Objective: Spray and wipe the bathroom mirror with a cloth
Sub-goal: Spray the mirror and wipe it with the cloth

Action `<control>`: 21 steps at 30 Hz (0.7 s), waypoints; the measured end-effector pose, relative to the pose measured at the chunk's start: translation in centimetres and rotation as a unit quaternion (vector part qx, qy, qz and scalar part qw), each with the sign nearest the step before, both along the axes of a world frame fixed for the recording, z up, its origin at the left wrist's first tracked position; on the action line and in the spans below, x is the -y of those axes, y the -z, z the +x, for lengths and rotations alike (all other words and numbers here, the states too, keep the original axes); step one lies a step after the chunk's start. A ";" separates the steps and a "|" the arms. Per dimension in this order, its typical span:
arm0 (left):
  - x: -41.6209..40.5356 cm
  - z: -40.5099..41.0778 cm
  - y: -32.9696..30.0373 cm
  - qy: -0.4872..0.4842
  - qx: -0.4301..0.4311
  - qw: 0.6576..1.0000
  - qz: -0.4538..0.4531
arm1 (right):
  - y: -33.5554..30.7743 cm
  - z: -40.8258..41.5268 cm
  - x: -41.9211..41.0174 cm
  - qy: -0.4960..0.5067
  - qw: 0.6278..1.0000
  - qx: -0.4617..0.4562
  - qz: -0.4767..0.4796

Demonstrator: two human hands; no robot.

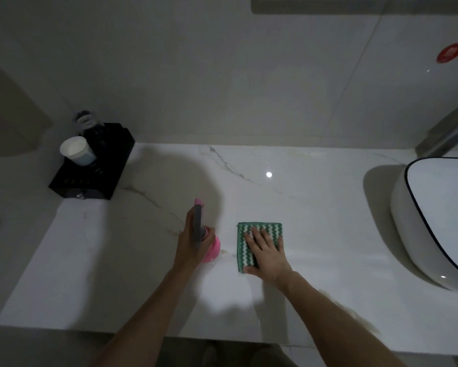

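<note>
A pink spray bottle [212, 249] with a grey trigger head stands on the white marble counter [116, 247], and my left hand [189, 242] grips its neck. To its right lies a folded green-and-white zigzag cloth [245, 235], flat on the counter. My right hand [266, 251] rests on the cloth with its fingers spread and straight. The mirror's lower frame edge [328, 7] shows only at the very top of the view.
A black tray [71, 181] at the back left holds a white paper cup [77, 153] and a clear bottle [86, 121]. A white basin with a dark rim [418, 207] sits at the right. A red sticker [449, 52] marks the tiled wall.
</note>
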State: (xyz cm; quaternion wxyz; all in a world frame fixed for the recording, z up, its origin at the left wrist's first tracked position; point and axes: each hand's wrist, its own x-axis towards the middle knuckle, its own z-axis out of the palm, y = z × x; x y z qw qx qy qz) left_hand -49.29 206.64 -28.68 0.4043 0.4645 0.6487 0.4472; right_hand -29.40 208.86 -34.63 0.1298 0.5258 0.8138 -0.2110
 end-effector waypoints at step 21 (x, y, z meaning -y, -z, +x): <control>-0.8 1.8 -2.1 0.029 -0.109 0.994 -0.006 | -3.8 0.3 0.8 0.310 0.838 -0.448 0.017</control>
